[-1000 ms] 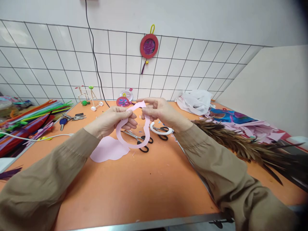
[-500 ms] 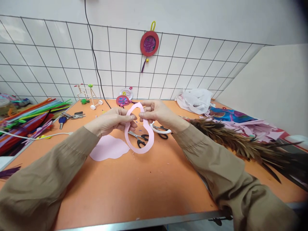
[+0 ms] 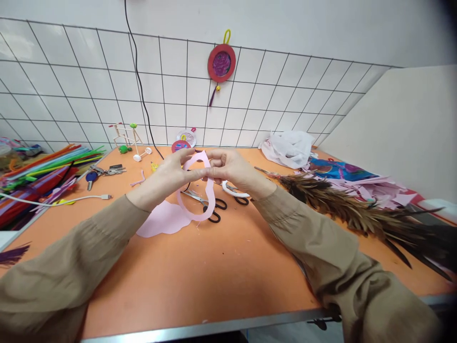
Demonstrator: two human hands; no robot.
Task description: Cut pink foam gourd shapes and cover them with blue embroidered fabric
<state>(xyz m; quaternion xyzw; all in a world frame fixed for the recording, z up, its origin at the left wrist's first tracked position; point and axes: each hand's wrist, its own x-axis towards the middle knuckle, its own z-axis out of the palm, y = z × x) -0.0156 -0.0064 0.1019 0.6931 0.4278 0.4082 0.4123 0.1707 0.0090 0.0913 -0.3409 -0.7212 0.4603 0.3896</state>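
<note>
I hold a pink paper ring (image 3: 210, 202), a looped strip cut from paper, above the orange table (image 3: 200, 276). My left hand (image 3: 167, 176) pinches its upper left part with fingers closed. My right hand (image 3: 232, 169) pinches the top right, fingers curled on the strip. The loop hangs down between both hands. Under it lie black-handled scissors (image 3: 210, 209) and a flat pink paper cut-out (image 3: 162, 221).
A white ring (image 3: 233, 191) and more scissors lie behind my right hand. Pipe cleaners (image 3: 39, 176), keys (image 3: 102, 172) and a white cable (image 3: 53, 202) lie left. Brown feathers (image 3: 350, 209), paper scraps and a plastic bag (image 3: 289, 147) lie right. A wire grid with a red ornament (image 3: 221, 63) stands behind.
Both hands have turned and reshaped the pink ring, bringing their fingertips closer together at its top; the loop has shifted slightly left and narrowed.
</note>
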